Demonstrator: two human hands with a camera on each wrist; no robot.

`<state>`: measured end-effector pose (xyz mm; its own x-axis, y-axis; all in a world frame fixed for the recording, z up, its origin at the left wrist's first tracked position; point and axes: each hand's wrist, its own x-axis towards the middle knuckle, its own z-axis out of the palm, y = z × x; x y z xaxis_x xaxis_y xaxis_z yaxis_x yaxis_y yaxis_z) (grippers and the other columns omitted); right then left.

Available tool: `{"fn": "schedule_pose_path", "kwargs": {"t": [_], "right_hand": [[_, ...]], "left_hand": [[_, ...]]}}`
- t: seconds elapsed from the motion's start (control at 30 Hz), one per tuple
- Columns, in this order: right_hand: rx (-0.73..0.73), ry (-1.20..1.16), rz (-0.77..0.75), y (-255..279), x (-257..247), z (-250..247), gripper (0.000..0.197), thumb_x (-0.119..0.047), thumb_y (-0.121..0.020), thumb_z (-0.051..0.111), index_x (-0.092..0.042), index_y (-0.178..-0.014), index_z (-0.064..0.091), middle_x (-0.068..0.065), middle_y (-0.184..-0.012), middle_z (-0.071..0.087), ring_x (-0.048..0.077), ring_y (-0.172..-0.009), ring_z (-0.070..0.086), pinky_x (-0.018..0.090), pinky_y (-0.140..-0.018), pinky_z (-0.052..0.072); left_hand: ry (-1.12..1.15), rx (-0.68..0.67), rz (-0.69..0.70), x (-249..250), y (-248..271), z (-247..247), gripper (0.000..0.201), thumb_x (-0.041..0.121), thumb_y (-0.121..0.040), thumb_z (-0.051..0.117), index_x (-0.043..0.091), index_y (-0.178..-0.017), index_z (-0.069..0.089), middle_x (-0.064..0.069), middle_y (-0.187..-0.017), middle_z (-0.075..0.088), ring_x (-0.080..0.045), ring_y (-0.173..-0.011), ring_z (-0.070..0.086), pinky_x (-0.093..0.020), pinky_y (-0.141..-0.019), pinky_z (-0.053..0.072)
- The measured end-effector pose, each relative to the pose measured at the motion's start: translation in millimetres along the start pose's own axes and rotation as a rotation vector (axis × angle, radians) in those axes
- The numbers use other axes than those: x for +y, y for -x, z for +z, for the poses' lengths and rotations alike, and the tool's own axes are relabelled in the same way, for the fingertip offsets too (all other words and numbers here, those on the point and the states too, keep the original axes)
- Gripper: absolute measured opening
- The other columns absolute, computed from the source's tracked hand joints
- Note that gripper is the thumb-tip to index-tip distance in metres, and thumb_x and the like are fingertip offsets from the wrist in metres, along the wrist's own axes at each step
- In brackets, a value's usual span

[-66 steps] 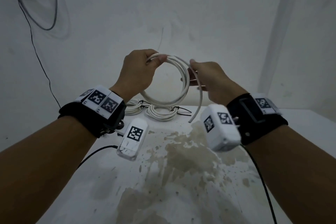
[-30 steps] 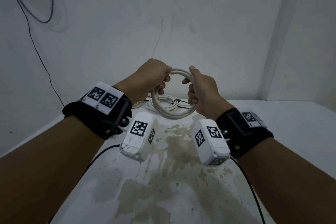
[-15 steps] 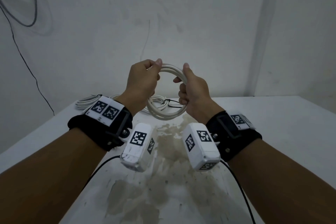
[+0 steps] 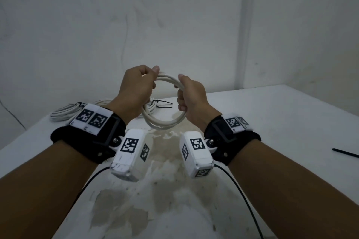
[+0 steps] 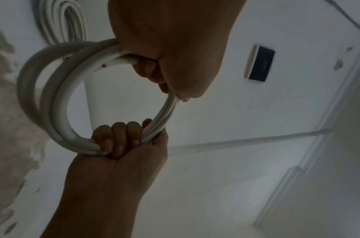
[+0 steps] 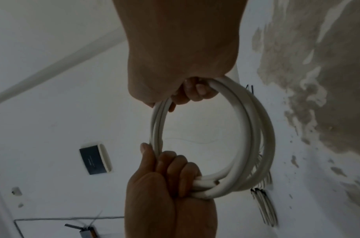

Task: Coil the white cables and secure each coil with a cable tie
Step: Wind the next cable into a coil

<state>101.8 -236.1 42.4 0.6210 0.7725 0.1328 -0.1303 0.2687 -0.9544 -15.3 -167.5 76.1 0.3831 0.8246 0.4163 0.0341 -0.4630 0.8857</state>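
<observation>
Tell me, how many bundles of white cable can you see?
3. One round white cable coil is held up by the left hand and right hand. Two tied white cable bundles lie on the white table: one behind the hands, one far left. More may be hidden.

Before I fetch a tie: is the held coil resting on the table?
No, both hands hold the coil up above the table.
</observation>
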Motion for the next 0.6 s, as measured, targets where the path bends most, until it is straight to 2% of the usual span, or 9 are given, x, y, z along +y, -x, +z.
{"fn": "schedule_pose_path", "kwargs": {"t": [0.07, 0.2, 0.23, 0.33, 0.43, 0.6], "right_hand": [[-0.012, -0.029, -0.011, 3.0, 2.2, -10.0, 0.033, -0.034, -0.102, 0.046, -0.012, -0.079, 0.054, -0.006, -0.045, 0.037, 0.011, -0.037, 0.029, 0.025, -0.043, 0.027], [0.025, -0.037, -0.024, 7.9, 3.4, -30.2, 0.043, -0.041, -0.104, 0.042, -0.011, -0.078, 0.058, -0.006, -0.045, 0.036, 0.011, -0.038, 0.028, 0.024, -0.044, 0.029], [0.048, -0.043, -0.028, 8.4, 2.9, -35.3, 0.044, -0.042, -0.103, 0.043, -0.011, -0.077, 0.059, -0.005, -0.045, 0.035, 0.011, -0.038, 0.027, 0.023, -0.044, 0.027], [0.117, -0.078, -0.064, 7.9, -1.7, -49.7, 0.042, -0.039, -0.102, 0.047, -0.008, -0.077, 0.059, -0.003, -0.045, 0.034, 0.011, -0.037, 0.026, 0.023, -0.041, 0.023], [0.145, -0.084, -0.088, 8.1, -8.1, -61.1, 0.039, -0.037, -0.102, 0.049, -0.008, -0.078, 0.058, -0.003, -0.045, 0.034, 0.012, -0.039, 0.026, 0.023, -0.04, 0.024], [0.1, -0.054, -0.117, 15.3, -11.3, -75.4, 0.045, -0.039, -0.104, 0.042, -0.008, -0.077, 0.061, -0.003, -0.047, 0.038, 0.013, -0.041, 0.032, 0.025, -0.045, 0.031]], "left_hand": [[0.039, 0.016, 0.005, 0.5, 1.3, 9.9, 0.032, 0.035, -0.098, 0.058, 0.017, -0.071, 0.06, -0.001, -0.058, 0.046, -0.014, -0.042, 0.033, -0.021, -0.042, 0.028], [0.051, 0.019, 0.022, 3.8, 5.5, 32.4, 0.024, 0.035, -0.098, 0.057, 0.014, -0.092, 0.066, -0.001, -0.062, 0.051, -0.012, -0.043, 0.038, -0.023, -0.044, 0.032], [0.024, 0.011, 0.049, 5.1, 6.9, 37.5, 0.024, 0.036, -0.098, 0.057, 0.014, -0.093, 0.066, -0.001, -0.062, 0.052, -0.01, -0.042, 0.04, -0.024, -0.046, 0.033], [-0.111, -0.027, 0.175, 12.9, 12.1, 49.6, 0.029, 0.043, -0.096, 0.059, 0.016, -0.088, 0.064, 0.0, -0.065, 0.058, -0.007, -0.046, 0.046, -0.027, -0.053, 0.039], [-0.161, -0.052, 0.241, 22.8, 16.4, 58.7, 0.031, 0.047, -0.095, 0.059, 0.018, -0.085, 0.064, 0.001, -0.065, 0.058, -0.007, -0.047, 0.046, -0.026, -0.052, 0.039], [-0.1, 0.003, 0.203, 32.4, 18.4, 71.6, 0.027, 0.037, -0.095, 0.061, 0.014, -0.083, 0.065, -0.002, -0.06, 0.053, -0.005, -0.038, 0.039, -0.026, -0.05, 0.037]]}}
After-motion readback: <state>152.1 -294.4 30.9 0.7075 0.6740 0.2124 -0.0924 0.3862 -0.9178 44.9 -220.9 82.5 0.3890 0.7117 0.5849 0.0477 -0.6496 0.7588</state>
